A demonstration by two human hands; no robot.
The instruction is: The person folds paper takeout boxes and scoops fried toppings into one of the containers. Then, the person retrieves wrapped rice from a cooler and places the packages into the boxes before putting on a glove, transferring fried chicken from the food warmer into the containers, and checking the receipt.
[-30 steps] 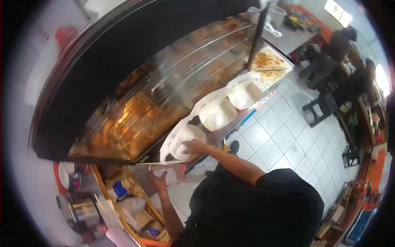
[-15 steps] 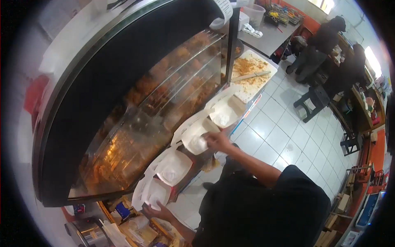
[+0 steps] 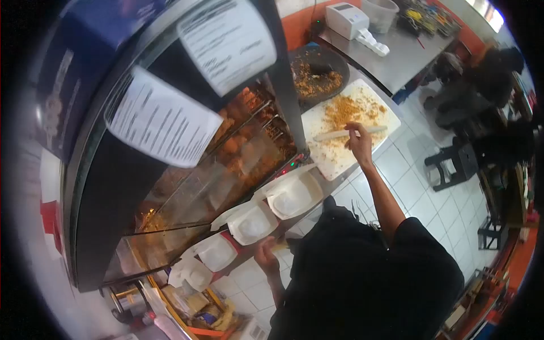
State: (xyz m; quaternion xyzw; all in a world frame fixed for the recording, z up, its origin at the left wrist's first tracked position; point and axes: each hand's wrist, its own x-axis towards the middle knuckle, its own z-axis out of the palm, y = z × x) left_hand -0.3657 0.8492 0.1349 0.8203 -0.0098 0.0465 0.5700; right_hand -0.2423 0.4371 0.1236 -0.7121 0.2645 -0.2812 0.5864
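Observation:
Over the crumb-covered white cutting board [image 3: 368, 107], my right hand [image 3: 358, 143] is at the knife [image 3: 331, 136], with its fingers curled near the knife's middle. Whether they grip it is hard to tell. My left hand [image 3: 266, 256] hangs in front of the row of open white takeaway boxes, near the second box [image 3: 252, 224], with fingers bent; whether it holds anything is unclear. The row also has a box nearest the board [image 3: 294, 194], a third [image 3: 217, 253] and a fourth [image 3: 191, 274] at the lower left.
A glass display case with fried food [image 3: 243, 153] stands behind the boxes. A dark bowl of crumbs [image 3: 320, 79] is beside the board. Past it are a white printer [image 3: 345, 21] and a steel table [image 3: 402, 56]. Two people and a black stool [image 3: 453, 164] are at the right.
My right hand has moved from the boxes to the knife on the board. My left hand has left the end box and now hangs in front of the row. The view has shifted towards the board.

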